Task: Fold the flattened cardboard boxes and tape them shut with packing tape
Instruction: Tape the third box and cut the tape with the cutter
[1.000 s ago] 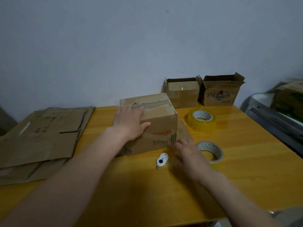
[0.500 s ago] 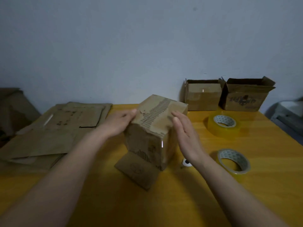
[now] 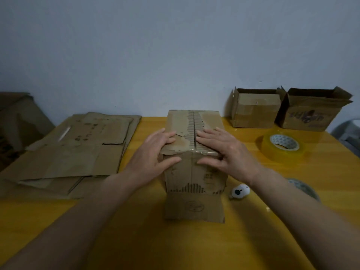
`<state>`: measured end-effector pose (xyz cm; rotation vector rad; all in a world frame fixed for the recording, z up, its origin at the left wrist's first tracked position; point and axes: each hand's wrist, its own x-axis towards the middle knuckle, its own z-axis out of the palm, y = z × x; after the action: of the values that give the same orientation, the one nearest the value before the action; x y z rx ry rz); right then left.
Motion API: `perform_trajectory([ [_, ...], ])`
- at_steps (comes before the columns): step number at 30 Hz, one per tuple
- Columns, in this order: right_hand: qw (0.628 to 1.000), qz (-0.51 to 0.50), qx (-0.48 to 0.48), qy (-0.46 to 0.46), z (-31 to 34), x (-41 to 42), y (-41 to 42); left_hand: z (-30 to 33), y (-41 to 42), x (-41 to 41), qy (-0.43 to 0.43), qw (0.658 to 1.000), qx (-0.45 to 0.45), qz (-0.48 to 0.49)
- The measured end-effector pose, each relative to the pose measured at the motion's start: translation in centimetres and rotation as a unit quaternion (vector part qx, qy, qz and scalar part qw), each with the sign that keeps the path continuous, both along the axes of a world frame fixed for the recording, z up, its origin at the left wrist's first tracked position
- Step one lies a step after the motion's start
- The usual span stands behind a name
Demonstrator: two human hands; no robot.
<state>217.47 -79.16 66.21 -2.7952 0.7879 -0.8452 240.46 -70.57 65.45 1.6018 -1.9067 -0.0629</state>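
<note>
Standing squarely on the surface [image 3: 253, 240] now rather than tipped as half a second ago, the cardboard box [image 3: 194, 172] has a loose flap toward the viewer. Left hand [image 3: 155, 152] and right hand [image 3: 224, 151], fingers spread, press its top flaps flat.

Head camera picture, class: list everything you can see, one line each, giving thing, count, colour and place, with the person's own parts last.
Folded cardboard box: one, brown, table centre, near flap lying flat toward the camera.
Flattened cardboard boxes: a stack, number unclear, brown, left side of the table.
Open boxes: two, brown, back right by the wall.
Tape rolls: two, clear yellowish, right side; the nearer is partly hidden by the right forearm.
Small white object: one, white with a black mark, right of the folded box.
Table: one, yellow wood.
Left hand: pressing on the box's top left edge.
Right hand: pressing on its top right edge.
</note>
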Motion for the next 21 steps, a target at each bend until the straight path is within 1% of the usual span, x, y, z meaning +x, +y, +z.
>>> perform_trajectory([
  [2,0.999,0.002,0.017,0.034,0.8,-0.8,-0.3,0.3,0.3,-0.3,-0.022,1.0,0.016,0.003],
  [4,0.995,-0.032,0.04,0.084,2.3,-0.8,0.0,0.5,0.7,-0.5,-0.029,0.999,0.041,0.007],
  [6,0.987,-0.071,0.047,0.135,3.8,1.0,1.4,0.4,0.9,-0.5,-0.025,0.999,0.045,-0.005],
  [8,0.984,-0.087,0.017,0.154,4.1,3.4,2.8,0.2,1.1,-0.1,-0.029,0.998,0.054,-0.021],
  [10,0.98,-0.082,-0.049,0.173,3.4,4.8,3.0,0.5,1.0,0.8,-0.051,0.995,0.078,-0.032],
  [11,0.979,-0.073,-0.054,0.185,3.2,4.8,2.7,0.7,0.9,1.4,-0.068,0.993,0.09,-0.04],
  [14,0.974,-0.043,0.007,0.222,3.9,3.8,1.6,2.4,0.3,3.2,-0.141,0.982,0.093,-0.077],
  [15,0.973,-0.039,0.018,0.228,4.1,3.6,1.4,3.1,0.1,3.4,-0.153,0.981,0.093,-0.08],
  [18,0.968,-0.041,0.032,0.244,4.6,3.8,1.9,4.4,-0.3,3.1,-0.126,0.979,0.138,-0.085],
  [21,0.97,-0.053,0.038,0.233,4.6,4.0,2.1,3.9,-0.6,3.4,-0.086,0.982,0.137,-0.095],
])
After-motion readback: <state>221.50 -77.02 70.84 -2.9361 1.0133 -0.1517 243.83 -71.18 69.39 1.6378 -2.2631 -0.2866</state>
